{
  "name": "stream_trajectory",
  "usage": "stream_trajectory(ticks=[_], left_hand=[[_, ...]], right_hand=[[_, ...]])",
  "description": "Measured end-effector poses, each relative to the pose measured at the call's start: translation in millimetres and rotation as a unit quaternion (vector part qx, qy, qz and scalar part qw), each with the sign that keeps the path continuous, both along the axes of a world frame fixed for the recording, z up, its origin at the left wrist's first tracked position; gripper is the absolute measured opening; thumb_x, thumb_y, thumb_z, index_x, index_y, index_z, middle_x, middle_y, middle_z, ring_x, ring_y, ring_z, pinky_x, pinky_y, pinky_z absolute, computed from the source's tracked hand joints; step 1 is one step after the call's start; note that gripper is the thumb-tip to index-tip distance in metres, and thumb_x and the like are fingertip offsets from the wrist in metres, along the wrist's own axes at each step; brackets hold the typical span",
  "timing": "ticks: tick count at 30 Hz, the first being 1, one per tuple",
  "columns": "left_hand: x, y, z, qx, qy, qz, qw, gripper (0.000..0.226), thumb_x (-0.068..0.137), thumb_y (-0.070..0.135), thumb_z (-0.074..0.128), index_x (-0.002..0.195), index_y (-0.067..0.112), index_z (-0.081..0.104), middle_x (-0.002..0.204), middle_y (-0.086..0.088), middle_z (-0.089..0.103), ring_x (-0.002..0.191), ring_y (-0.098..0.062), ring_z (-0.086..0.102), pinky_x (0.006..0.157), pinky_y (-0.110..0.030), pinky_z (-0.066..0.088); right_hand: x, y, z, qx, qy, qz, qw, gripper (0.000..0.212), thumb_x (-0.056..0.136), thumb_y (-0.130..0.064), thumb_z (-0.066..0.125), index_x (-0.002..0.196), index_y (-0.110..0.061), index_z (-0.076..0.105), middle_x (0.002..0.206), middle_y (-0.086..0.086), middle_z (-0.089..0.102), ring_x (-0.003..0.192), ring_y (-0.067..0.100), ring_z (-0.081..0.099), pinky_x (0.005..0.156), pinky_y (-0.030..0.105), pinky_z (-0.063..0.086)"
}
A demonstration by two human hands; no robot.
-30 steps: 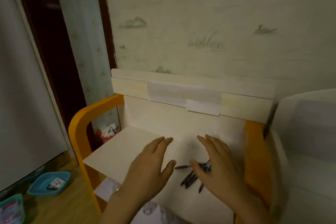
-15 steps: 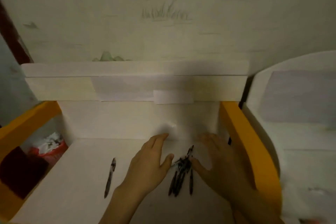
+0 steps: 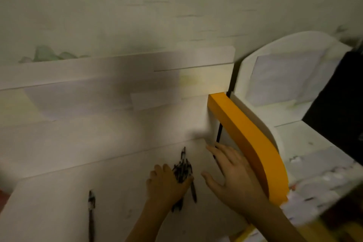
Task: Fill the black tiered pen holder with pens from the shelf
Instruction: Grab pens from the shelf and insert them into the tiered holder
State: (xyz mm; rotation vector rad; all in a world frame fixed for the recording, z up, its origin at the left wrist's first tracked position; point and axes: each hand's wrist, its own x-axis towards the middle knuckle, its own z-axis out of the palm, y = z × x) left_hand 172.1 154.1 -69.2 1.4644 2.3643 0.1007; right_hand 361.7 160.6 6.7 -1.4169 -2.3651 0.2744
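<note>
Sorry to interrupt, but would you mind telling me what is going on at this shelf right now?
A person is gathering pens on a white shelf. The left hand grips a bundle of black pens, while the right hand lies open beside it, near the orange side rail. One more pen lies apart on the shelf to the left. No pen holder is in view.

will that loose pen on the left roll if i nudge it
Probably: the single pen looks slim and round, lying flat on the smooth white shelf. It seems light and stiff, so a sideways nudge would likely roll it rather than bend it.
</note>
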Motion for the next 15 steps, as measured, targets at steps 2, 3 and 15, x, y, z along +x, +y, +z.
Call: stream_trajectory(ticks=[2, 3, 15], left_hand=[[5.7, 4.3, -10.1, -0.001, 0.012, 0.010, 1.000, 0.119, 0.060, 0.096, 0.032, 0.142, 0.010, 0.030, 0.140, -0.011, 0.033, 0.126, -0.031, 0.035, 0.102, -0.043, 0.036], [8.1, 7.1, -14.5, 0.004, 0.020, 0.012, 1.000, 0.123, 0.057, 0.097, 0.032, 0.142, 0.009, 0.028, 0.140, -0.011, 0.031, 0.126, -0.031, 0.033, 0.102, -0.043, 0.034], [25.0, 24.1, -29.3, 0.036, -0.028, 0.031, 0.998, 0.072, 0.085, 0.052, 0.053, 0.136, 0.007, 0.030, 0.131, -0.009, 0.036, 0.117, -0.024, 0.041, 0.090, -0.030, 0.043]], right_hand=[[-0.4, -0.6, -2.6, -0.003, -0.006, -0.004, 1.000, 0.069, 0.086, -0.068, 0.035, 0.147, -0.039, 0.024, 0.153, -0.012, 0.028, 0.142, 0.010, 0.023, 0.115, 0.036, 0.027], [-0.8, -0.5, -3.7, -0.003, -0.008, -0.003, 1.000, 0.068, 0.086, -0.067, 0.035, 0.147, -0.039, 0.023, 0.154, -0.012, 0.027, 0.142, 0.010, 0.022, 0.116, 0.035, 0.025], [-12.4, 13.3, -8.9, -0.029, -0.023, 0.024, 0.999, 0.066, 0.091, -0.062, 0.040, 0.148, -0.044, 0.013, 0.158, -0.017, 0.013, 0.144, 0.006, 0.008, 0.115, 0.027, 0.011]])
